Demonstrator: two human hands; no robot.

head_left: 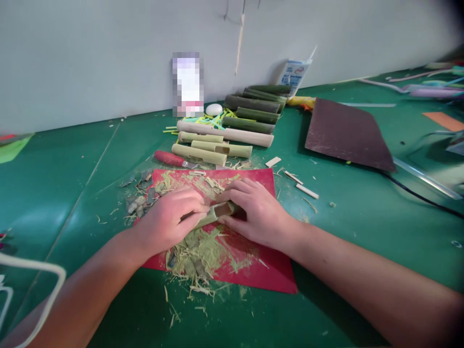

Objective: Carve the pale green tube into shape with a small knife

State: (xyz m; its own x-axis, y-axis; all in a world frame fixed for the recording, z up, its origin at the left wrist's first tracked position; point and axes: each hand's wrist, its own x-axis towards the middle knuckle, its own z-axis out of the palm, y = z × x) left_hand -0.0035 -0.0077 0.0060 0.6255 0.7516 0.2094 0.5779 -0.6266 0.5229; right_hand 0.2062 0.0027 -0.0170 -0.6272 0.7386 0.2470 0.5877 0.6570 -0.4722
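Both my hands rest on a red mat [270, 273] covered with green bamboo shavings [199, 253]. My left hand [170, 220] is closed around the near end of a short hollow bamboo piece [219, 211]. My right hand [253, 210] has its fingers curled over the piece's open far end and presses it onto the mat. Whether a blade sits under my left hand is hidden.
A red-handled knife [173, 159] lies behind the mat. Several peeled pale bamboo tubes [224, 136] and dark green ones [252, 115] are stacked near the wall. A brown sheet [346, 133], a black cable [416, 193], small wood chips [307, 191] and a glue packet [294, 73] lie to the right.
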